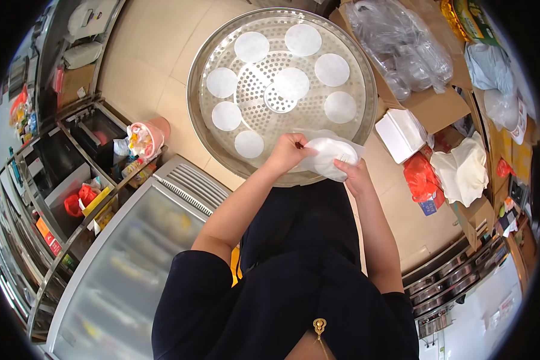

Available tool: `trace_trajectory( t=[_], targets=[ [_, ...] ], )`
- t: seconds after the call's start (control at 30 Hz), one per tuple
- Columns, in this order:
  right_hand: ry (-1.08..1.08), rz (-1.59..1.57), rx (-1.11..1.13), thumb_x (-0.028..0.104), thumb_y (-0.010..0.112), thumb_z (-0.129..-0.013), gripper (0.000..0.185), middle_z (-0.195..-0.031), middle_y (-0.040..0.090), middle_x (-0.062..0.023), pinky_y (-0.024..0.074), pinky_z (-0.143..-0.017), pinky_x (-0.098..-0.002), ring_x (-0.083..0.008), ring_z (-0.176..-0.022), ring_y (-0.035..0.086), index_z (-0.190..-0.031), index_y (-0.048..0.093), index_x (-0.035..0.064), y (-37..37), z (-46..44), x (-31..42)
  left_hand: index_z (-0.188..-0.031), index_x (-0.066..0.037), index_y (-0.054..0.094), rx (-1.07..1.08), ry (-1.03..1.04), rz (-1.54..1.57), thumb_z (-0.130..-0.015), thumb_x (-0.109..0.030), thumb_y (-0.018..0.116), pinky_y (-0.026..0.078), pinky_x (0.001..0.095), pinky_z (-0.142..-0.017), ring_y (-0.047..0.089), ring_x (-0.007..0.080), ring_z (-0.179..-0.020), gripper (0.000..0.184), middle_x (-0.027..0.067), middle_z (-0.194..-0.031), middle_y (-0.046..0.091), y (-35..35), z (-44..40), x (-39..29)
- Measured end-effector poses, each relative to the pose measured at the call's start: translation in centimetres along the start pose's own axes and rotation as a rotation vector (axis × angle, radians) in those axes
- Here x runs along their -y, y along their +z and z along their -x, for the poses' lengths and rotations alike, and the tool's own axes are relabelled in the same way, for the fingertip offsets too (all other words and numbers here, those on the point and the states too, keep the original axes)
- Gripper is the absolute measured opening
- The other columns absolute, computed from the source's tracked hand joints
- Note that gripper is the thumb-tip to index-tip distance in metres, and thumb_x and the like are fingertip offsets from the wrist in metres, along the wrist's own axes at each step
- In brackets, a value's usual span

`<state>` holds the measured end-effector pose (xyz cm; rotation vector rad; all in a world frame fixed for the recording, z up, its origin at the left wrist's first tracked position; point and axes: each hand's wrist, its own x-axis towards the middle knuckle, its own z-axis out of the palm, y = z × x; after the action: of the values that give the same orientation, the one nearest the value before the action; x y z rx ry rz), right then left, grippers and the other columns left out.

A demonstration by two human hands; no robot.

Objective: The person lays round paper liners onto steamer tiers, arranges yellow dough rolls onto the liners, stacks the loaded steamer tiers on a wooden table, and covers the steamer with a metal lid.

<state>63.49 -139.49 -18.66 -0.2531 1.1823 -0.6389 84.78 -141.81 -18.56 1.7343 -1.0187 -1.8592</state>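
Observation:
A wide, round metal steamer tray [222, 153] with a perforated base lies in front of me. Several white paper rounds [251, 47] are spread in a loose ring on it, and another paper round [292, 83] lies near its middle. Over the tray's near edge, my right hand [355, 173] grips a clear plastic bag [324, 137] holding a stack of white paper rounds [332, 153]. My left hand [287, 152] is closed in a pinch at the bag's left side. Whether a single sheet is between its fingertips cannot be made out.
A glass-topped freezer [120, 270] stands to my left, with a pink bin [156, 135] beyond it. On the right are a cardboard box [441, 111] of plastic containers, a white foam box [400, 135] and a red plastic bag [422, 178]. Metal shelving [72, 240] lines the far left.

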Motion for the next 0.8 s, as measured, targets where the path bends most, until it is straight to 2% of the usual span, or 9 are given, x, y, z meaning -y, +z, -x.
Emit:
trace_trajectory(
  t=[0.07, 0.17, 0.27, 0.37, 0.47, 0.57, 0.67, 0.77, 0.8],
  targets=[
    [0.013, -0.015, -0.017, 0.003, 0.068, -0.075, 0.039, -0.106, 0.062, -0.0103, 0.0469, -0.085, -0.0315, -0.0193, -0.097, 0.060, -0.111, 0.055, -0.0039, -0.2, -0.2, -0.7, -0.075, 0.000, 0.064, -0.036, -0.002, 0.002, -0.076, -0.006, 0.068, 0.039, 0.0217, -0.052, 0.048, 0.0045, -0.059, 0.008, -0.0019, -0.065, 0.057, -0.3, 0.2, 1.0],
    [0.043, 0.002, -0.092, 0.003, 0.069, -0.075, 0.039, -0.106, 0.062, -0.0111, 0.0468, -0.085, -0.0312, -0.0193, -0.096, 0.060, -0.111, 0.055, -0.0051, -1.0, -0.4, -1.4, -0.078, 0.002, 0.064, -0.263, -0.064, 0.183, -0.077, -0.007, 0.068, 0.040, 0.0228, -0.055, 0.049, 0.0051, -0.061, 0.009, -0.0007, -0.067, 0.058, -1.9, 0.1, 2.9],
    [0.021, -0.001, -0.145, 0.003, 0.068, -0.075, 0.039, -0.105, 0.062, -0.0117, 0.0469, -0.085, -0.0314, -0.0196, -0.095, 0.060, -0.110, 0.055, -0.0060, -1.9, -0.3, -1.2, -0.082, 0.002, 0.066, -0.539, -0.135, 0.076, -0.078, -0.008, 0.066, 0.042, 0.0242, -0.057, 0.050, 0.0070, -0.063, 0.011, 0.0002, -0.069, 0.060, -5.0, -1.4, 4.8],
    [0.014, -0.013, -0.169, 0.003, 0.068, -0.075, 0.038, -0.104, 0.062, -0.0118, 0.0470, -0.085, -0.0316, -0.0199, -0.095, 0.060, -0.110, 0.055, -0.0060, -2.8, 0.3, -0.6, -0.087, 0.003, 0.066, -0.535, -0.136, -0.003, -0.078, -0.009, 0.065, 0.043, 0.0259, -0.059, 0.052, 0.0095, -0.063, 0.015, 0.0023, -0.069, 0.061, -6.7, -4.0, 8.1],
    [0.006, -0.003, -0.201, 0.002, 0.068, -0.075, 0.039, -0.104, 0.062, -0.0115, 0.0469, -0.085, -0.0318, -0.0202, -0.095, 0.060, -0.110, 0.055, -0.0056, -3.8, 0.6, -0.3, -0.080, 0.004, 0.066, -0.616, -0.148, -0.085, -0.074, -0.010, 0.069, 0.044, 0.0284, -0.060, 0.056, 0.0144, -0.062, 0.015, 0.0101, -0.069, 0.063, -6.8, -5.9, 8.5],
    [-0.001, -0.029, -0.205, 0.002, 0.068, -0.075, 0.040, -0.106, 0.062, -0.0112, 0.0464, -0.086, -0.0324, -0.0206, -0.097, 0.059, -0.112, 0.054, -0.0050, -4.2, 0.8, -0.3, -0.083, 0.005, 0.064, -0.645, -0.129, -0.300, -0.075, -0.015, 0.070, 0.045, 0.0297, -0.059, 0.056, 0.0165, -0.061, 0.022, 0.0118, -0.069, 0.063, -7.0, -6.1, 8.8],
    [-0.009, -0.132, -0.151, 0.001, 0.067, -0.076, 0.043, -0.110, 0.060, -0.0107, 0.0455, -0.089, -0.0341, -0.0215, -0.102, 0.058, -0.116, 0.052, -0.0026, -3.8, 0.7, -0.1, -0.088, 0.004, 0.062, -0.893, 0.315, -0.637, -0.079, -0.021, 0.067, 0.044, 0.0299, -0.058, 0.054, 0.0166, -0.059, 0.027, 0.0108, -0.070, 0.061, -5.9, -3.7, 7.6],
    [-0.029, -0.337, -0.002, 0.000, 0.066, -0.076, 0.048, -0.115, 0.057, -0.0099, 0.0444, -0.092, -0.0362, -0.0225, -0.107, 0.055, -0.121, 0.048, 0.0007, -2.6, 1.3, 0.3, -0.091, 0.002, 0.060, -0.486, 0.022, -0.026, -0.085, -0.023, 0.061, 0.043, 0.0280, -0.057, 0.050, 0.0146, -0.058, 0.025, 0.0076, -0.071, 0.057, -4.6, -0.6, 6.9],
    [-0.041, -0.415, 0.063, 0.000, 0.066, -0.076, 0.050, -0.117, 0.056, -0.0097, 0.0440, -0.093, -0.0369, -0.0229, -0.108, 0.054, -0.122, 0.047, 0.0018, -2.2, 1.5, 0.6, -0.090, 0.001, 0.060, -0.414, -0.002, 0.046, -0.087, -0.021, 0.059, 0.042, 0.0270, -0.057, 0.049, 0.0136, -0.059, 0.023, 0.0066, -0.070, 0.056, -4.1, 0.5, 5.8]
  ],
)
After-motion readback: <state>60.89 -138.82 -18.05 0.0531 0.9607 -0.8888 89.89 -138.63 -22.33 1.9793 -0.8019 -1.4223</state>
